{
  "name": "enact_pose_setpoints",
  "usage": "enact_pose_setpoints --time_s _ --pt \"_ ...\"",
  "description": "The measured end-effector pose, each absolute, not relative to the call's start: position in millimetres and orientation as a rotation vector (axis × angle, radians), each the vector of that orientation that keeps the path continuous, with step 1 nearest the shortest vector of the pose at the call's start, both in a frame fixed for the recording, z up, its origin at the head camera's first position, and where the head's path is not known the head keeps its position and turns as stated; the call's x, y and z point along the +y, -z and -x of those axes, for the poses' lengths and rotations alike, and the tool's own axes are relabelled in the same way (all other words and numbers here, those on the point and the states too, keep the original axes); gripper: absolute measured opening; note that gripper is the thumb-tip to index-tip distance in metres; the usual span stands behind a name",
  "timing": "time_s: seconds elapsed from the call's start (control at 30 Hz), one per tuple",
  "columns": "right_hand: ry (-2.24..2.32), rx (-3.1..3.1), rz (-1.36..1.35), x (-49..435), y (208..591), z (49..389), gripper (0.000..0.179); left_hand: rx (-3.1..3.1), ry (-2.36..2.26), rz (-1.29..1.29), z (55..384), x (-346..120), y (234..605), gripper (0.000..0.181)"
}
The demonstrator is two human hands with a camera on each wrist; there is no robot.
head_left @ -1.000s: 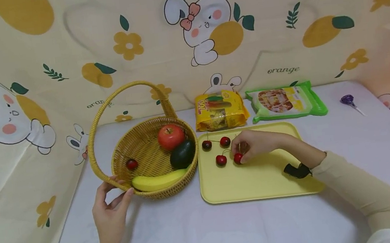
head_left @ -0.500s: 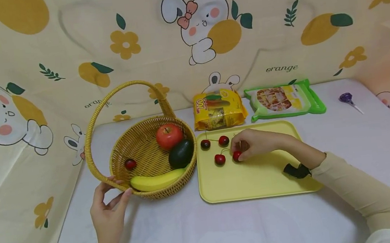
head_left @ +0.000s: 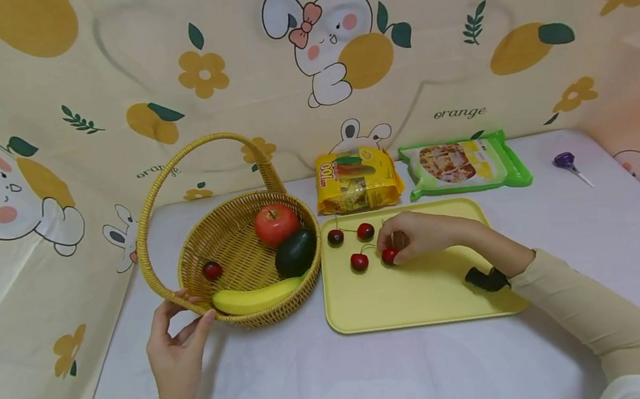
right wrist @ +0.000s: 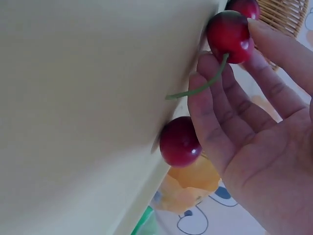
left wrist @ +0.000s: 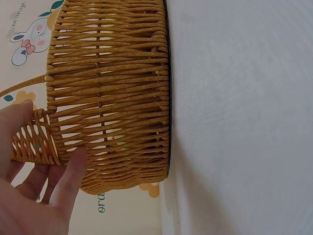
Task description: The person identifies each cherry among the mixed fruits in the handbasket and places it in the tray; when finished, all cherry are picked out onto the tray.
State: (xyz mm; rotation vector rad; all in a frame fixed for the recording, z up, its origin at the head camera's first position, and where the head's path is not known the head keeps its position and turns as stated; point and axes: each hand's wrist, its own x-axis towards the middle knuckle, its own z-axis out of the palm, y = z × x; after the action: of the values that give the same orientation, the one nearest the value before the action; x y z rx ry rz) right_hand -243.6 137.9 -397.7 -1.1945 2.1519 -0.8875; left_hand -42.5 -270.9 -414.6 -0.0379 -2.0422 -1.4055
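Observation:
My left hand (head_left: 176, 357) grips the woven basket (head_left: 221, 220) where its tall handle meets the near left rim. In the left wrist view, fingers of that hand lie along the outer weave. Inside the basket are a red apple (head_left: 277, 225), a dark green avocado (head_left: 296, 253), a yellow banana (head_left: 257, 297) and one cherry (head_left: 212, 270). My right hand (head_left: 422, 237) pinches a red cherry (right wrist: 229, 36) between thumb and fingers, low over the yellow tray (head_left: 414, 300). Its green stem hangs free. Another cherry (right wrist: 181, 142) sits by the lower fingers, mostly hidden in the head view.
More loose cherries (head_left: 359, 261) lie on the tray's left part, close to the basket. Behind the tray stand a yellow snack bag (head_left: 358, 180) and a green-edged food packet (head_left: 464, 164). A purple lollipop (head_left: 566, 161) lies at the back right, before the printed cloth backdrop.
The head view has shifted slightly, so the scene sits a little further left. Both hands keep nearly the same place, the left on the basket and the right at the cherry.

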Motion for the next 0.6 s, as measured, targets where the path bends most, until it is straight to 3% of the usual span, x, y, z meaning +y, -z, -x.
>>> enact_pose_setpoints --time_s 0.27,0.6 --pt "0.983 2.122 1.284 106.5 356.6 253.3 0.028 -2.031 1.411 0.039 39.4 -270.7 416.5 0.054" --pt "1.061 1.874 1.645 -66.0 280.7 272.3 0.028 -2.031 1.411 0.046 42.5 -272.8 416.1 0.054"
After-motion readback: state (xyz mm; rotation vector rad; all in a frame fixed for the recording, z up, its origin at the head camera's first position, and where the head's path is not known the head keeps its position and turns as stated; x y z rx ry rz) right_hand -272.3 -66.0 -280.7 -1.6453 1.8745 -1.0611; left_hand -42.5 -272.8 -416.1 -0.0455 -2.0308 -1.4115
